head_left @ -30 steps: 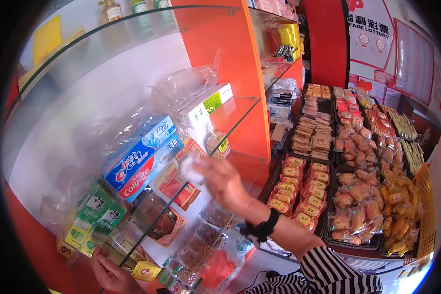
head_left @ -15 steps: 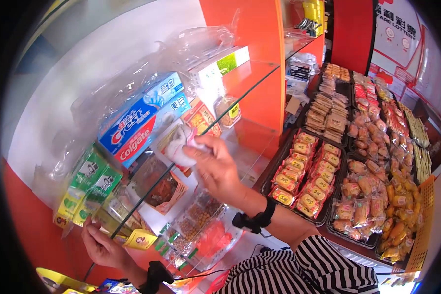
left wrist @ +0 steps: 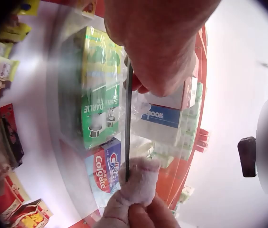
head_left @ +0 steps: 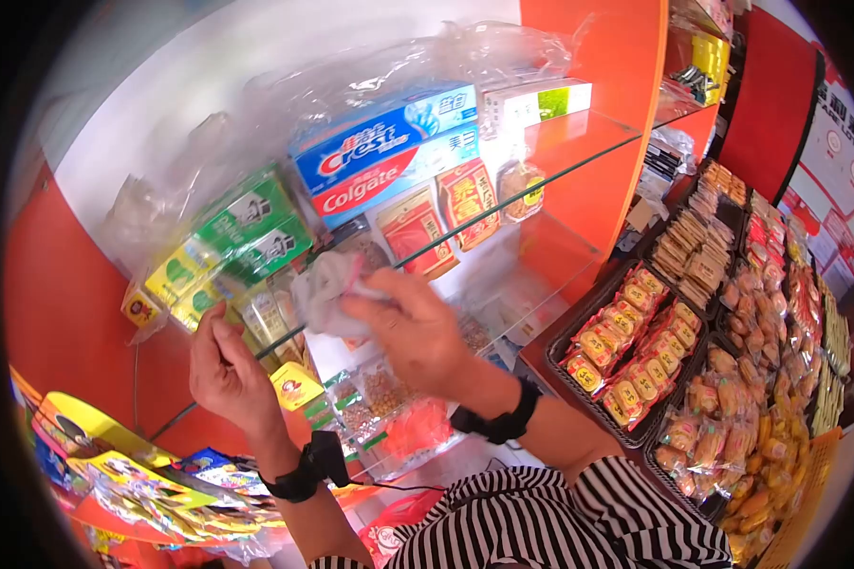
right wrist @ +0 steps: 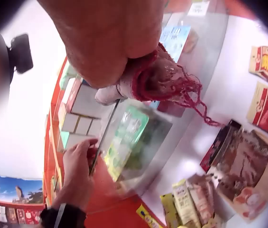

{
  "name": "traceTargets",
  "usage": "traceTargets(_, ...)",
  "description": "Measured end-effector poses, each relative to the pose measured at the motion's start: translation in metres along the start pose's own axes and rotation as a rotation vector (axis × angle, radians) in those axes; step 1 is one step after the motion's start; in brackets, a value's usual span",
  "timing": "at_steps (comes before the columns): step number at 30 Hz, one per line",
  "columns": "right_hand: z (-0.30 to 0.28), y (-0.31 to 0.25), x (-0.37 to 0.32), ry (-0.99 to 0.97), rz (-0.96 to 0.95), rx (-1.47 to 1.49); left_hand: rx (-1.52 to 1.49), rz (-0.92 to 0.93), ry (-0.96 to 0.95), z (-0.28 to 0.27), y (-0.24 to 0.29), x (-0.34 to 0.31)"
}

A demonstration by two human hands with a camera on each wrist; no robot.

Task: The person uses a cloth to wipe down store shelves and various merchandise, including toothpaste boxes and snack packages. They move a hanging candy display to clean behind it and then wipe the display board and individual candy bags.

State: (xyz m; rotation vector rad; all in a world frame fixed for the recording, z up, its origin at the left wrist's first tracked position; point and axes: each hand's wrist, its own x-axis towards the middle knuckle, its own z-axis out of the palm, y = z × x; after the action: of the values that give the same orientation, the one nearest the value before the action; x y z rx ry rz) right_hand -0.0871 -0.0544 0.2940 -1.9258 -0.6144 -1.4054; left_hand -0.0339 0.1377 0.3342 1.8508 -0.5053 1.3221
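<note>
Just past the cloth (head_left: 324, 287), toothpaste boxes (head_left: 389, 156) (inside a clear bag (head_left: 503, 47))

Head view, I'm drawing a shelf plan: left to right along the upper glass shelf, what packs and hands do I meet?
Packs: yellow boxes → green toothpaste boxes → Crest and Colgate boxes → white and green box. At the glass shelf edge: left hand → cloth → right hand.

Head view looks down on the glass shelf (head_left: 541, 185); wrist views (very close) share its edge.
</note>
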Motion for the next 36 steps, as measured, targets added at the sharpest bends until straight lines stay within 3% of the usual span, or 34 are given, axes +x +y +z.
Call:
traceTargets(2, -0.017, 0.018, -0.003, 0.054, -0.020, -0.077, -0.007, -0.006, 0.003, -0.001, 0.004, 0.002)
traceTargets(6, -0.048, 0.041, -0.005, 0.262, 0.249, -0.109, -0.063, -0.001, 0.018, 0.001, 0.004, 0.003)
traceTargets(9, -0.024, 0.020, -0.007, 0.227, 0.254, -0.148, -0.115, -0.004, 0.012, -0.002, 0.005, 0.003)
traceTargets(10, -0.011, 0.014, -0.004, 0.176, -0.005, -0.286, -0.120, 0.009, 0.021, -0.002, 0.005, 0.002)
traceTargets(12, 0.022, -0.014, -0.005, 0.082, -0.015, 0.013, -0.142, 0.003, 0.023, -0.002, 0.004, 0.002)
traceTargets(14, 0.042, -0.035, -0.003, 0.008, 0.016, 0.112, -0.163, -0.002, 0.026, -0.003, 0.003, 0.002)
traceTargets(18, 0.030, -0.021, 0.003, 0.010, -0.059, 0.006, -0.219, 0.018, -0.039, -0.016, 0.002, 0.003)
traceTargets(20, 0.004, -0.014, -0.001, 0.020, 0.190, 0.136, -0.280, -0.054, -0.027, -0.034, 0.003, -0.004)
traceTargets(21, -0.010, -0.005, -0.002, 0.067, 0.176, 0.043, -0.348, -0.121, -0.028, -0.045, 0.003, -0.011)
traceTargets(23, -0.014, -0.003, 0.000, 0.108, 0.159, -0.042, -0.272, -0.083, -0.022, -0.069, -0.005, -0.035)
traceTargets(25, -0.013, -0.015, -0.002, 0.109, 0.297, -0.037, -0.227, -0.110, -0.076, -0.094, -0.006, -0.061)
traceTargets(26, -0.005, -0.011, -0.004, 0.067, 0.099, -0.171, -0.203, -0.125, -0.107, -0.103, -0.007, -0.074)
traceTargets(28, 0.034, -0.022, -0.012, 0.068, 0.110, 0.150, -0.233, -0.198, -0.105, -0.112, -0.014, -0.098)
traceTargets(30, 0.081, -0.051, -0.011, -0.068, 0.568, 0.582, -0.247, -0.313, -0.099, -0.117, -0.018, -0.116)
traceTargets(31, 0.091, -0.064, -0.006, -0.069, 0.566, 0.585, -0.244, -0.312, -0.096, -0.120, -0.017, -0.122)
traceTargets(33, 0.099, -0.084, 0.007, -0.112, 0.068, 0.251, -0.264, -0.423, -0.110, -0.124, -0.015, -0.129)
traceTargets(34, 0.098, -0.083, 0.009, -0.114, 0.062, 0.255, -0.263, -0.433, -0.101, -0.126, -0.015, -0.133)
traceTargets(36, 0.088, -0.074, 0.011, -0.149, -0.123, 0.082, -0.222, -0.439, -0.113, -0.135, -0.017, -0.143)
